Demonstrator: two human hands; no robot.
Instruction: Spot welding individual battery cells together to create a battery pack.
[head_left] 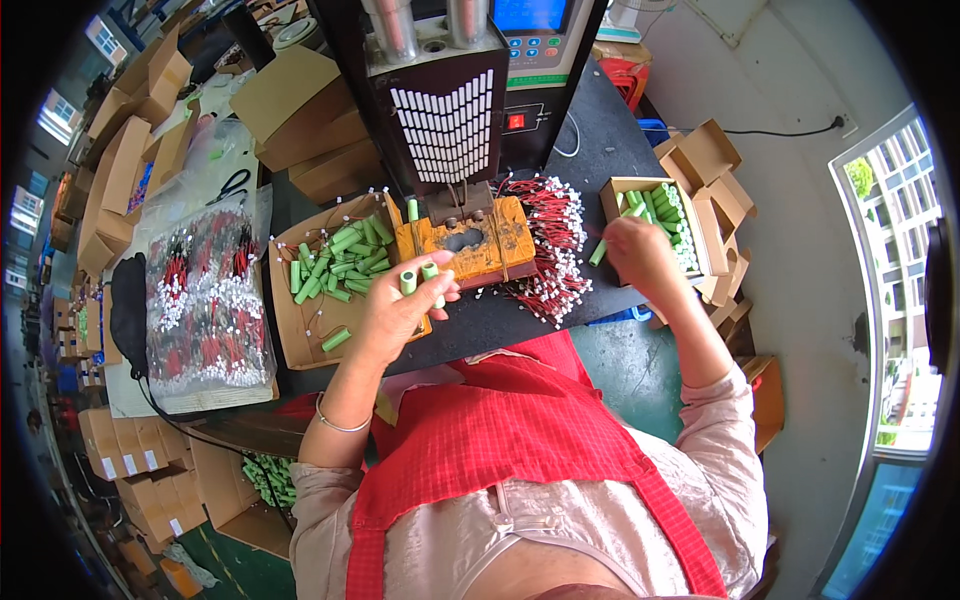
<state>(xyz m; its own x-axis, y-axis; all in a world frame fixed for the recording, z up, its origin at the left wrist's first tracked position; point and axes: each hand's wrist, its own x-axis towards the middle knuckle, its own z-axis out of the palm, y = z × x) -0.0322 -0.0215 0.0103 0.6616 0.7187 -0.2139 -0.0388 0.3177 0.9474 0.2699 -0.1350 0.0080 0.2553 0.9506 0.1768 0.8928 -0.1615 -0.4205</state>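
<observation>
My left hand [394, 305] is closed around a few green cylindrical battery cells [408, 283], their pale ends facing up. It is just in front of a scorched orange wooden block [492, 248] under the spot-welding machine [440, 110]. One more green cell [413, 210] stands at the block's far left corner. My right hand [643, 250] is over the near left corner of a small carton [700, 255] of green cells. A single green cell [598, 253] sticks out from its pinched fingertips.
Left of the block, an open carton [300, 350] holds loose green cells with wires. Red-and-black wire leads with white connectors [550, 240] are heaped right of the block. Bagged leads [205, 300] and scissors [232, 185] lie farther left. Empty cartons [715, 160] stand at the right.
</observation>
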